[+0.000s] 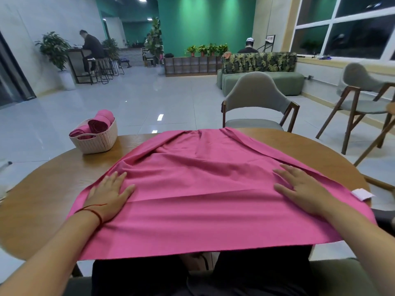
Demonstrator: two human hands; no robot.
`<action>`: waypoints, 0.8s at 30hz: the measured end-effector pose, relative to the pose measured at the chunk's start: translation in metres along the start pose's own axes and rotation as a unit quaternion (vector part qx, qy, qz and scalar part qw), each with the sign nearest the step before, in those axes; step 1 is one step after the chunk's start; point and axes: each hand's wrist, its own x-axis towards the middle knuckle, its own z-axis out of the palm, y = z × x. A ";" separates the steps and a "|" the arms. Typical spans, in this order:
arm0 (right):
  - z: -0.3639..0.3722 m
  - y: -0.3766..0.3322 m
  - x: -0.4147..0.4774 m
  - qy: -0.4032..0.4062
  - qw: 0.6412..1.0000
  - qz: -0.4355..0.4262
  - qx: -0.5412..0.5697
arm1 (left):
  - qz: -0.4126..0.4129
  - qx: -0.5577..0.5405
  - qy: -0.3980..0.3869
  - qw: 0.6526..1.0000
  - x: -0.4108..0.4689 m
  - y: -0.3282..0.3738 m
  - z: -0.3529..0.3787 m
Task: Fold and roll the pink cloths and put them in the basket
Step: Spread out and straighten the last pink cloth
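Three rolled pink cloths (97, 124) sit in our basket (96, 142), far left on the table (42, 189); our left hand (109, 194) and right hand (301, 186) press flat, fingers spread, gripping nothing, on the spread pink cloth (198, 189).

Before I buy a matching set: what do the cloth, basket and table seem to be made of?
Cloth: thin, matte woven fabric, likely cotton or a blend; it creases softly and drapes over the edge. Basket: probably moulded plastic in a cream weave pattern, too regular for wicker. Table: wood or wood veneer, with visible grain and a satin sheen.
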 end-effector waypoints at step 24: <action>-0.016 -0.071 0.078 0.050 0.997 -0.053 -0.023 | 0.126 0.077 0.102 0.984 0.041 0.069 -0.038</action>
